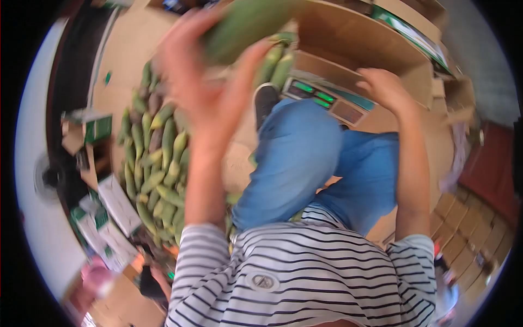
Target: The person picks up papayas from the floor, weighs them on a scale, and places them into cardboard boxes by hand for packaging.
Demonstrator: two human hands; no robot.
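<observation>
My left hand is raised, smeared by motion, and closed around a large long green fruit. Thumb and fingers sit on either side of it. Below and to the left lies a heap of long green fruit, some with brownish or yellowish skin. Beside a big cardboard box, my right hand hangs with its fingers loosely bent and apart, holding nothing; whether it touches the box cannot be told. A few green fruit lie between the left hand and the box.
A digital scale with green lit displays stands between my knees and the box. White cartons and a fan are on the left. Another person's arm shows at lower left. Stacked cardboard boxes stand on the right.
</observation>
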